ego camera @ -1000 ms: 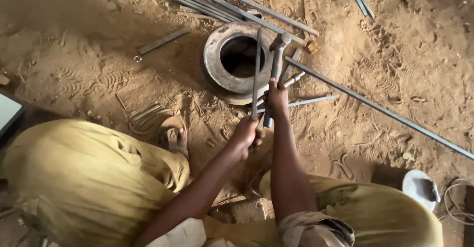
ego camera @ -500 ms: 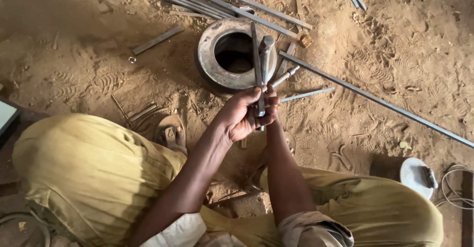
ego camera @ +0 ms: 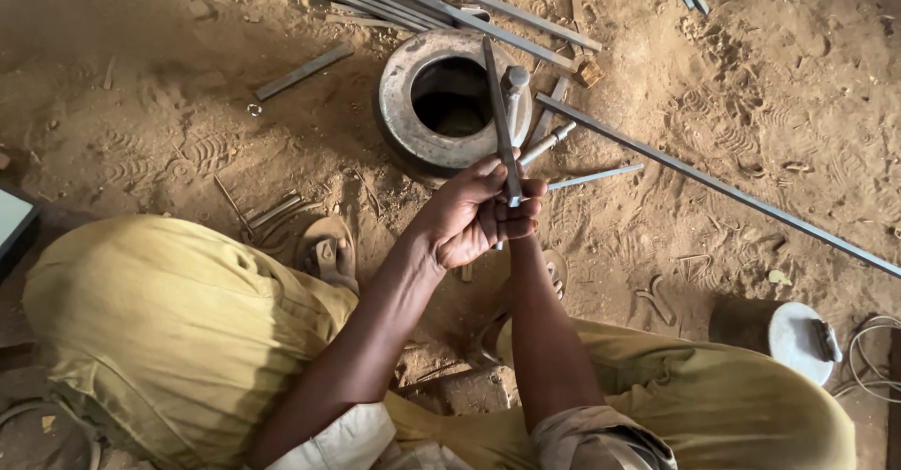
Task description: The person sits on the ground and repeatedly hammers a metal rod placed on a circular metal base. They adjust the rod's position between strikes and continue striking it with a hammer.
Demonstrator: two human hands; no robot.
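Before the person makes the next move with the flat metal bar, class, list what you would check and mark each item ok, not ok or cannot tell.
1. Flat metal bar gripped at its lower end: ok, both hands close around it.
2. Left hand wraps the bar: ok.
3. Right hand hold: cannot tell, mostly hidden behind the left.
4. Bar stands over the metal ring: ok.
5. Ground around the ring free of loose pieces: not ok, long rods and short pieces lie close.
6. Feet covered: not ok, an open sandal.
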